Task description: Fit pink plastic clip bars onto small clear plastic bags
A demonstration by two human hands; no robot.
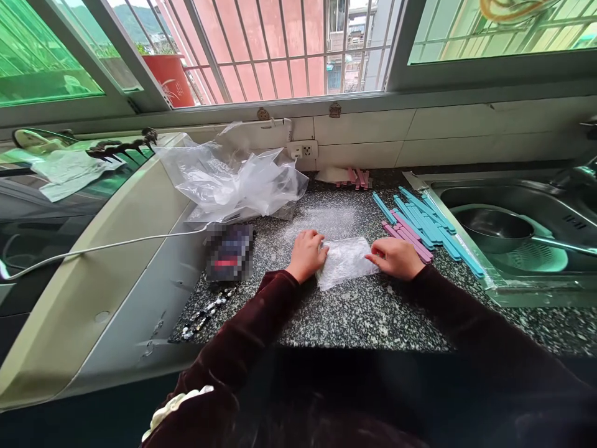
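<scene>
A small clear plastic bag [347, 262] lies flat on the speckled stone counter [354, 317]. At its left edge, my left hand [306, 256] has curled fingers and thumb closed on the plastic. My right hand [398, 257] pinches the bag's right edge between thumb and bent fingers. Just beyond my right hand lie pink strips [408, 239], with several light-blue strips [424, 221] spread beside and behind them. Whether the bag holds anything is hard to make out.
Crumpled clear plastic bags [242, 186] are heaped at the back left. A phone-like dark object [229, 252], partly pixelated, has a white cable [140, 239] near it. More pink pieces [357, 178] lie by the wall. A sink [513, 286] with a pan [494, 229] is on the right.
</scene>
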